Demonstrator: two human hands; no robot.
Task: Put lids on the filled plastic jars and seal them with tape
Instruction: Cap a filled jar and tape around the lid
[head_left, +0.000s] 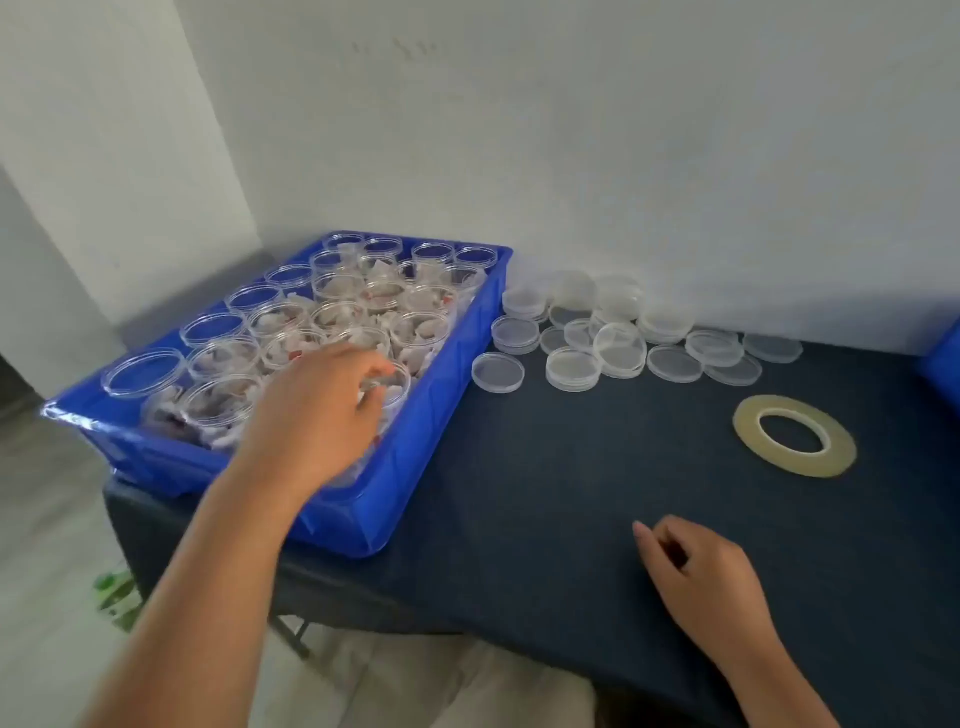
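Left hand (317, 415) pinching rim of filled jar (397, 387) in blue crate (415, 467).
Fingers curled over rim, thumb opposite. Best lifted straight up, level, clear of neighbouring jars (280, 322), then set right of grip by loose lids (618, 348). Jar clear plastic, open-topped, packed with pale wrapped pieces flecked red. Right hand (706, 577) well right of grip, loosely curled on tablecloth (545, 493), holding nothing; tape roll (795, 441) beyond it.
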